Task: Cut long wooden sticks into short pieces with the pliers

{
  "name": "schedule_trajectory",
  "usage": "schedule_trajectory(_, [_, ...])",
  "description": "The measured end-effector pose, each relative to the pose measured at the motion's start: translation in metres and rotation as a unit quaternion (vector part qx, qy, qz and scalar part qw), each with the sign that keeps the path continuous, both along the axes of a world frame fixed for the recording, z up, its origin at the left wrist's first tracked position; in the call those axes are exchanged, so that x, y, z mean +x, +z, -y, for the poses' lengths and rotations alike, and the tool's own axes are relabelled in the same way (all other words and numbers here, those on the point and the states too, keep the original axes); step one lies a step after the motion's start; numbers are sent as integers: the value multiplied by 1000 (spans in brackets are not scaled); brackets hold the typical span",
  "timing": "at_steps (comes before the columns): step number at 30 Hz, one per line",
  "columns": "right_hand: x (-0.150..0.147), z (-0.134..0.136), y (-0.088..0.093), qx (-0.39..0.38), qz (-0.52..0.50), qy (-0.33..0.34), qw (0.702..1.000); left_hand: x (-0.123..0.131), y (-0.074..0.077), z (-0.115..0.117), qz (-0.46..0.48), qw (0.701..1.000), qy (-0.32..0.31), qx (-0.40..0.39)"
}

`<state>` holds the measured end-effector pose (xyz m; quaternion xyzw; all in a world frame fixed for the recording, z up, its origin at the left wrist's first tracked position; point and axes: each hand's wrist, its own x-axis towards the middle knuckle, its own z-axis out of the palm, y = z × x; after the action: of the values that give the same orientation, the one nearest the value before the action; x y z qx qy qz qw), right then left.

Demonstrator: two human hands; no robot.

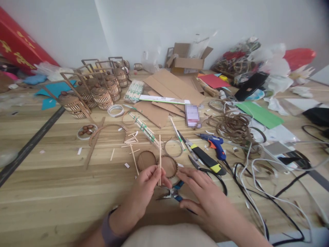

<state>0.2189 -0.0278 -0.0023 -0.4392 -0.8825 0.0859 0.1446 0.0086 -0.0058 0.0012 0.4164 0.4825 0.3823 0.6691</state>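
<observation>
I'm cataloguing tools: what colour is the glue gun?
The glue gun is blue with an orange trigger; the head view shows it best.

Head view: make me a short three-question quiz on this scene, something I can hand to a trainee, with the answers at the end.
1. Which hand holds the pale wooden stick?
2. True or false: the glue gun lies on the table with no hand on it.
3. Where does the open cardboard box stand? A) in front of the glue gun B) near the wall C) under the pale wooden stick

Key: 1. The left hand. 2. True. 3. B.
</observation>
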Motion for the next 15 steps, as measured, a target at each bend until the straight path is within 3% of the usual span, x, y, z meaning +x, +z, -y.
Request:
schedule_trajectory(3, [16,12,-11,-17,78,15,997,0,-2,0,9,1000,5,0])
schedule_trajectory(7, [17,19,-23,36,121,19,992,1,-5,1,20,1000,5,-5])
schedule_trajectory(15, [6,7,-11,-2,155,38,987,-6,0,2,-5,1000,17,-15])
